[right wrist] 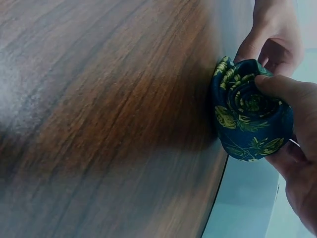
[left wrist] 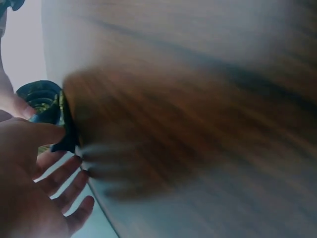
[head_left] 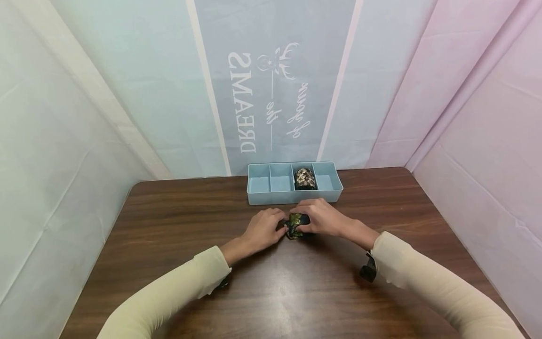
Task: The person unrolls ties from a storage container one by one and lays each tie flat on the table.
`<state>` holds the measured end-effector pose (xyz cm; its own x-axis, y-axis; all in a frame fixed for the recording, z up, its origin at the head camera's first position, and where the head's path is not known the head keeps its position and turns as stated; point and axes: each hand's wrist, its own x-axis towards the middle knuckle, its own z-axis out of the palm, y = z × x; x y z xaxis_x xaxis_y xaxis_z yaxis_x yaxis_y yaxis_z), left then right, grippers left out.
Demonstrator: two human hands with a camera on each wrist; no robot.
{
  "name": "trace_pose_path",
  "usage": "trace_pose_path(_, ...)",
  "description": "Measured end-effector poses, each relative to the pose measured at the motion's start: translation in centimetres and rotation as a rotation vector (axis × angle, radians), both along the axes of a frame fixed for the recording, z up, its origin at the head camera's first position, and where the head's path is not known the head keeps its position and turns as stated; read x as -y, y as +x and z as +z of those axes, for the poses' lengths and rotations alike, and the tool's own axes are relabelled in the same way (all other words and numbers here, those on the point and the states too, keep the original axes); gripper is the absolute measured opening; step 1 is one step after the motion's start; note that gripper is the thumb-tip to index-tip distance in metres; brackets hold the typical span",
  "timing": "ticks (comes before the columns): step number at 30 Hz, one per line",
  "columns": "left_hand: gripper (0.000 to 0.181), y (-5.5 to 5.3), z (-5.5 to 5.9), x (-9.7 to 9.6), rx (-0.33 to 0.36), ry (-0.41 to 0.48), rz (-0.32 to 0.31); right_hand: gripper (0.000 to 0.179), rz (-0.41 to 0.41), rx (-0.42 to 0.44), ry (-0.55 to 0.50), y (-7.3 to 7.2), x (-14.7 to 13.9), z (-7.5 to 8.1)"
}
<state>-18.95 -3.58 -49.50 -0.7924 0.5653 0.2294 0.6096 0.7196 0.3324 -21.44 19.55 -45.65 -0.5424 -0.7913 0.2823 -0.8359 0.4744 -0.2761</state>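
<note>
A dark blue-green necktie (head_left: 298, 219) with yellow-green flowers is wound into a roll on the table. Its spiral end shows in the right wrist view, where the rolled necktie (right wrist: 252, 134) has a thumb across its top edge. My right hand (head_left: 322, 217) grips the roll from the right, thumb on one side and fingers on the other. On the left, my left hand (head_left: 263, 229) pinches the loose tail of the necktie (left wrist: 68, 134) between thumb and forefinger, its other fingers spread. Part of the roll is hidden behind the right hand.
Just beyond the hands stands a light blue divided box (head_left: 292, 198) at the table's back edge. One compartment holds a dark rolled piece with pale flowers (head_left: 305, 179). The brown wooden table (head_left: 178, 226) is bounded by hanging cloth (head_left: 169, 94) at the back and sides.
</note>
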Motion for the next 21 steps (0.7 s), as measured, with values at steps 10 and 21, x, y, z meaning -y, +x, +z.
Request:
trace_pose_path(10,0.019,-0.1,0.4,-0.6,0.038,-0.090,0.034,0.044,-0.056,0.133,-0.079,-0.3,-1.3,-1.0)
trace_pose_path(21,0.030,0.2,0.4,-0.2,0.067,-0.049,0.017,0.051,-0.010,0.145,-0.189,-0.6,-3.3,-2.0)
